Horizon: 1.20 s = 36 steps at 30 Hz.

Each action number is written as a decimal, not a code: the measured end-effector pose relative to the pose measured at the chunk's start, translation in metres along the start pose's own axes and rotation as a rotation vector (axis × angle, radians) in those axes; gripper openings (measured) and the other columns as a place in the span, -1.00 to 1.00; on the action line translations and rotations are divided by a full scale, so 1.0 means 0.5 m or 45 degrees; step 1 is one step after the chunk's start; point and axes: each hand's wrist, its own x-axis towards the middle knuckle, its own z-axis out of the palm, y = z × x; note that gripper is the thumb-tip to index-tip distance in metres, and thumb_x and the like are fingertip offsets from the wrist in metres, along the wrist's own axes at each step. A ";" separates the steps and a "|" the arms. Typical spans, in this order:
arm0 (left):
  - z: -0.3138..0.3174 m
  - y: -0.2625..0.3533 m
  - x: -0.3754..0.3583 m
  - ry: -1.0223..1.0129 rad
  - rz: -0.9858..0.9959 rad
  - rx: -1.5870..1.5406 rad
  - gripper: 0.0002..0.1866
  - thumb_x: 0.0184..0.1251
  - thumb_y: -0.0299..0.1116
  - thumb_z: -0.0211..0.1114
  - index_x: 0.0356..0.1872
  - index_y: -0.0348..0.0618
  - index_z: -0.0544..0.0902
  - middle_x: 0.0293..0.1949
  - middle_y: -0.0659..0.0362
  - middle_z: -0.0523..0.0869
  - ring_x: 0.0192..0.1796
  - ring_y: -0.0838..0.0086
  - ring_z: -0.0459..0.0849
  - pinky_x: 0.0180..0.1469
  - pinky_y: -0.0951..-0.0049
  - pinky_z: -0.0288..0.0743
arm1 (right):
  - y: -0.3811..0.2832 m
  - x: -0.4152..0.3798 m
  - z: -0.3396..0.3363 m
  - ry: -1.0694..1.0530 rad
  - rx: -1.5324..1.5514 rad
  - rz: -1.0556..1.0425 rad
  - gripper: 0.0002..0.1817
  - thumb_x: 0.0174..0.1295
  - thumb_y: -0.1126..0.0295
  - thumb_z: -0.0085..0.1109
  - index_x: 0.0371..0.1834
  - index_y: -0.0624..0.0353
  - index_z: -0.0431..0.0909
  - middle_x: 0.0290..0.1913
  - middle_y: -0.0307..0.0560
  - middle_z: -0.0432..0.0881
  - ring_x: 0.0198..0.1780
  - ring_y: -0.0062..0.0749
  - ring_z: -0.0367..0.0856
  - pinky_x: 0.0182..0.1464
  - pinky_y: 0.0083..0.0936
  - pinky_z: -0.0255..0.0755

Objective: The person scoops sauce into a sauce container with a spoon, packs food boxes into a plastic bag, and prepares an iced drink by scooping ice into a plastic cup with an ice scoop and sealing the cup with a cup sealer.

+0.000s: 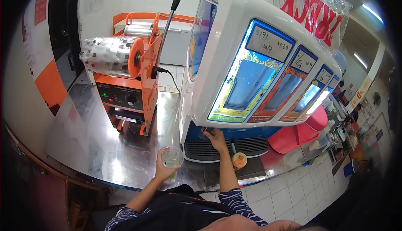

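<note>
Cup (pixel 175 159): clear plastic, caught mid-scene over the metal surface (pixel 83 141), close to the near edge, just left of the drip trays; mouth showing from above, contents too hard to tell.

Left hand (pixel 161 166): curled around the cup, gripping from the left side, forearm coming in over the near edge.

Right hand (pixel 217 141): reaching in under the dispenser (pixel 224 34), above the left drip tray (pixel 205 151); fingers bent at a small dark part (pixel 206 129), touching at least, but whether gripping or only pressing, cannot tell.

Dispenser: big, white, standing on the right part of the surface, set back from the near edge; lit jasmine tea panel (pixel 245 88) at the left end, lychee tea panel (pixel 279 94) right next to it, two more beyond.

Right drip tray (pixel 251 146): black, slatted, side by side with the left one.

Small container (pixel 239 160): yellow and orange on top, just right of the right forearm, in front of the right drip tray, near the near edge.

Sealing machine (pixel 144 88): orange, over on the left toward the far edge; patterned film roll (pixel 109 57) up top, long lever (pixel 167 25) slanting upward, green and red lights glowing.

Pink tub (pixel 284 141): right of the dispenser, well apart from both hands.
</note>
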 end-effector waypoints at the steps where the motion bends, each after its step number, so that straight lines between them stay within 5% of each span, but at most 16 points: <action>1: 0.001 0.002 0.001 -0.008 0.014 0.015 0.00 -0.44 -0.39 0.59 0.17 -0.23 0.19 0.05 0.01 0.42 0.14 0.28 0.40 0.20 0.34 0.25 | -0.005 0.001 -0.001 0.003 0.004 0.006 -0.82 0.13 0.44 0.16 -0.27 0.35 0.55 -0.30 -0.13 0.63 -0.25 -0.54 0.54 -0.11 -0.60 0.37; 24: -0.003 0.038 0.019 -0.155 0.017 -0.070 -0.01 -0.40 -0.37 0.57 0.18 -0.21 0.16 0.09 0.04 0.36 0.17 0.28 0.36 0.22 0.30 0.22 | 0.015 0.006 -0.007 0.011 0.049 -0.011 -0.84 0.10 0.55 0.17 -0.23 0.31 0.53 -0.27 -0.17 0.61 -0.21 -0.55 0.52 -0.10 -0.59 0.38; 30: 0.025 0.089 0.074 -0.159 0.030 -0.058 -0.04 -0.39 -0.37 0.56 0.16 -0.23 0.18 0.06 0.04 0.40 0.14 0.29 0.39 0.21 0.35 0.23 | 0.012 -0.002 -0.008 0.012 0.011 0.004 -0.82 0.07 0.52 0.21 -0.25 0.30 0.53 -0.25 -0.17 0.62 -0.19 -0.54 0.53 -0.03 -0.54 0.37; 34: 0.048 0.098 0.103 -0.154 0.008 -0.042 -0.06 -0.36 -0.35 0.55 0.15 -0.23 0.19 0.06 0.02 0.41 0.14 0.28 0.39 0.20 0.36 0.24 | -0.042 -0.035 -0.034 -0.050 -0.133 0.098 -0.66 0.03 0.32 0.29 -0.17 0.28 0.54 -0.20 -0.08 0.64 -0.13 -0.47 0.56 -0.07 -0.54 0.38; 36: 0.059 0.097 0.104 -0.148 -0.032 -0.086 -0.07 -0.35 -0.34 0.55 0.15 -0.23 0.19 0.05 0.02 0.41 0.14 0.27 0.39 0.19 0.36 0.24 | -0.074 -0.053 -0.051 -0.193 -0.465 0.162 -0.58 -0.02 0.27 0.33 -0.14 0.29 0.51 -0.21 -0.04 0.63 -0.15 -0.41 0.58 -0.08 -0.54 0.38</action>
